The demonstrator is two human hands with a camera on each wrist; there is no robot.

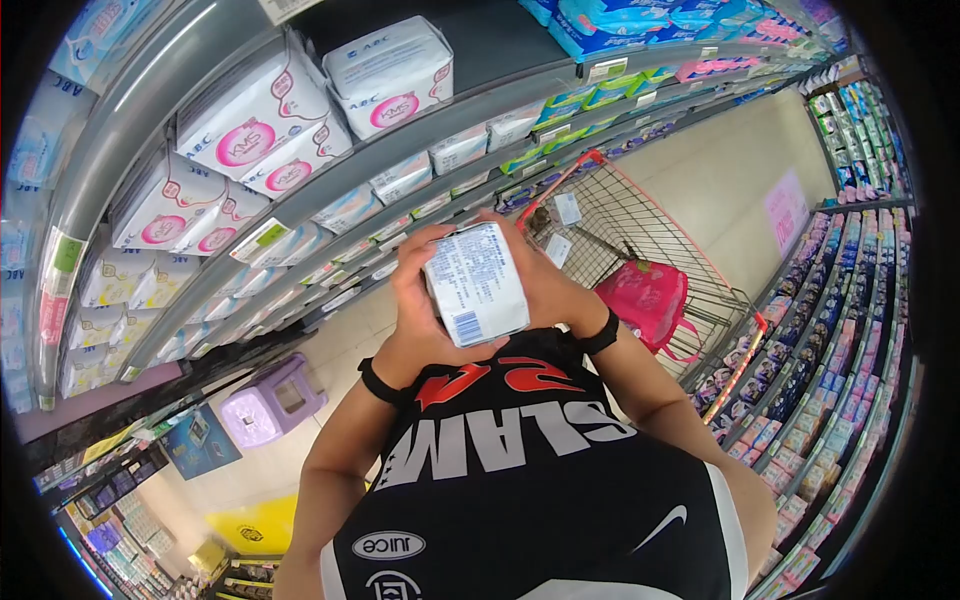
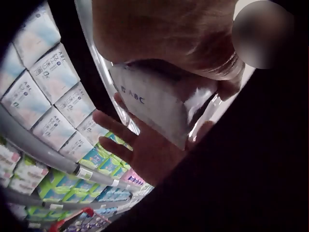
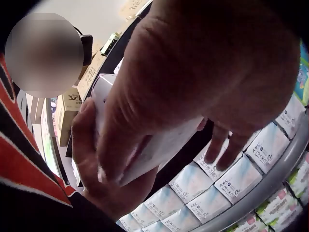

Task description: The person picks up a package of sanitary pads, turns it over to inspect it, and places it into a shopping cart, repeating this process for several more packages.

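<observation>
Nearby, a cart holds a pink bag; both hands curl round a pack

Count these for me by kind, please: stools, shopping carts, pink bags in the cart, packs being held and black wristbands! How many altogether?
Purple stool: 1
Shopping cart: 1
Pink bag: 1
Held white pack: 1
Black wristbands: 2
Total: 6

Head view looks down; wrist views sit close.

The basket bag is pink (hot pink), the stool pale purple.
</observation>
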